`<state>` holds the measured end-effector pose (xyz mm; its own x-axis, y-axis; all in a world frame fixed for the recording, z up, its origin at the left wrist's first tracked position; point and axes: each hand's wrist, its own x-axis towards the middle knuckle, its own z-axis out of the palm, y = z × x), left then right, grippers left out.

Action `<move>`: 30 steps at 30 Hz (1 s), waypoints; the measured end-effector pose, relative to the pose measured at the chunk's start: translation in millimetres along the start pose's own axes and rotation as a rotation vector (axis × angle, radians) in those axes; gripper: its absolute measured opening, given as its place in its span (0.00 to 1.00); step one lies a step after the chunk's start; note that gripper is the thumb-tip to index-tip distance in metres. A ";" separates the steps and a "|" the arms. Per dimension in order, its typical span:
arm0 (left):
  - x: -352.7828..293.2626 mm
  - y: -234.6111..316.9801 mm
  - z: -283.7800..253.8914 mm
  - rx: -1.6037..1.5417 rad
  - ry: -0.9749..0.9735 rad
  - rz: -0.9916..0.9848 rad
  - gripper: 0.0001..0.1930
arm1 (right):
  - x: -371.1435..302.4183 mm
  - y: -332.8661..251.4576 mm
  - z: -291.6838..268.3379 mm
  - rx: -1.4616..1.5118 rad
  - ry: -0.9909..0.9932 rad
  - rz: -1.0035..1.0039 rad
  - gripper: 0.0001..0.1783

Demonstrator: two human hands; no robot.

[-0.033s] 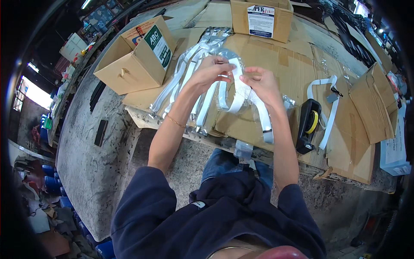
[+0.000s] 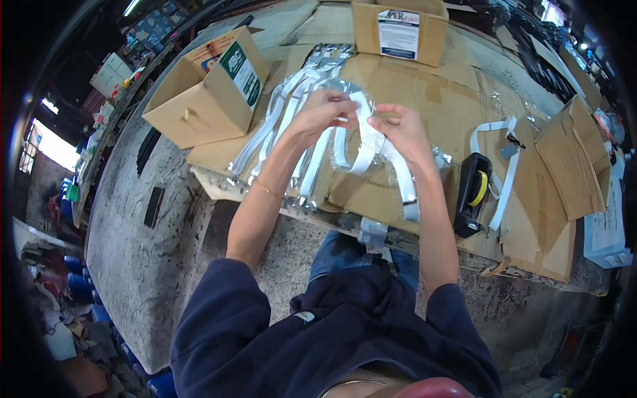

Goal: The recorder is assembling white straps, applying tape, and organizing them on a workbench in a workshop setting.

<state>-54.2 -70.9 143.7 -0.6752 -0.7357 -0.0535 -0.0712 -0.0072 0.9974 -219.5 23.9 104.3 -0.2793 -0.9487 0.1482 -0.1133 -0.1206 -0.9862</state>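
Observation:
A looped white strap (image 2: 364,158) runs between my hands above the cardboard-covered table, with clear plastic around part of it. My left hand (image 2: 326,111) is closed at the strap's upper part, fingertips pinched together. On the other side, my right hand (image 2: 402,130) pinches the strap between thumb and fingers, and its lower end hangs down beside my right forearm. Just left of my left hand lies a bunch of white straps in clear plastic sleeves (image 2: 284,109), fanned toward the near edge of the table.
Open cardboard boxes stand at the left (image 2: 199,103), far side (image 2: 399,30) and right (image 2: 572,159). A black tape dispenser (image 2: 472,192) with yellow tape sits right of my right forearm, next to a loose white strap (image 2: 509,186). A dark flat block (image 2: 154,207) lies on the left table.

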 end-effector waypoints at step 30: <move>-27.6 -38.2 19.0 0.090 -0.066 0.085 0.13 | -28.6 14.8 -20.2 0.090 -0.165 0.094 0.25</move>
<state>-46.7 -37.4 106.1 -0.7281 -0.6850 0.0253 -0.0751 0.1164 0.9904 -232.4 55.2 87.0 -0.1242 -0.9911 0.0483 -0.0063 -0.0478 -0.9988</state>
